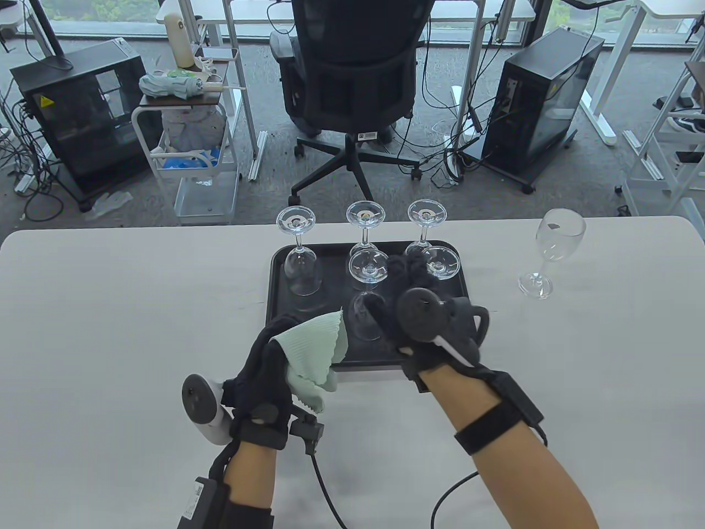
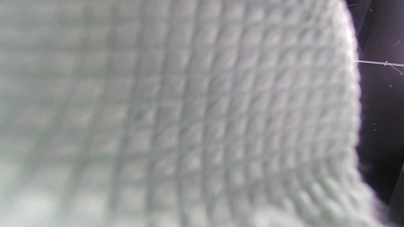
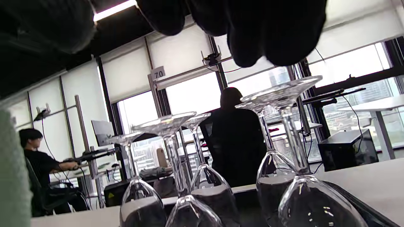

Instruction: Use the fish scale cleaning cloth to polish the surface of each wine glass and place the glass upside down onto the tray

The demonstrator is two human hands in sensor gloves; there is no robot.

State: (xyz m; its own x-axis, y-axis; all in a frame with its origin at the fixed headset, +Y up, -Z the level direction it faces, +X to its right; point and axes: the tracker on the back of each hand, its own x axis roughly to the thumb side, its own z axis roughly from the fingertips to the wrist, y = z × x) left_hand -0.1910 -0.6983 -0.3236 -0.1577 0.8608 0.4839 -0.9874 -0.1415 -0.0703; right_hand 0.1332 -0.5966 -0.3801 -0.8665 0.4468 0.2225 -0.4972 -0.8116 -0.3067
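At two o'clock from the tray (image 1: pixel 275 264), well apart from the right hand (image 1: pixel 424 314) whose fingers hung relaxed over an inverted glass (image 1: pixel 440 263), stood the last upright glass (image 1: pixel 553 248), stem vertical, while the left hand (image 1: pixel 264 369) gripped the cloth (image 1: pixel 311 347)

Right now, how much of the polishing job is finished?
Five clear wine glasses stand upside down on the black tray; the right hand hovers over the nearest-right one. The left hand holds the green cloth. One upright glass remains on the table.
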